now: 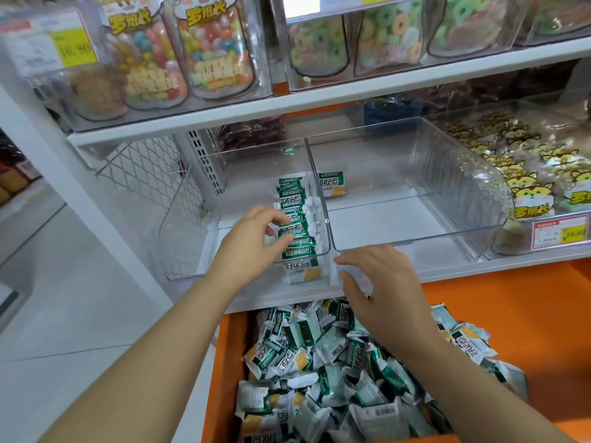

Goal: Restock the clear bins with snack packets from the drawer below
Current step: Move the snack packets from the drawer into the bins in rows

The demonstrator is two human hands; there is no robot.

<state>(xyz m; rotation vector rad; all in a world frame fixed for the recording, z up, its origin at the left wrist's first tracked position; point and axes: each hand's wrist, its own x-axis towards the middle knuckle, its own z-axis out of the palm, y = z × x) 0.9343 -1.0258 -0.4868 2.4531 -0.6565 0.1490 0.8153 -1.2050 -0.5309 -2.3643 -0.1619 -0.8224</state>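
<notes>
An open orange drawer (pixel 224 362) at six o'clock is heaped with green-and-white snack packets (pixel 319 362). Above it sit two clear bins. The left bin (pixel 204 193), at centre, holds an upright row of packets (pixel 295 225). The right bin (pixel 447 187), toward two o'clock, holds a single packet (pixel 332 184). The left hand (pixel 252 247) curls in, pinching the row. The right hand (pixel 380 289) hovers spread at the bins' front edge, holding nothing. The packets look light, crinkly and slippery, and are probably best pinched across their flat faces.
</notes>
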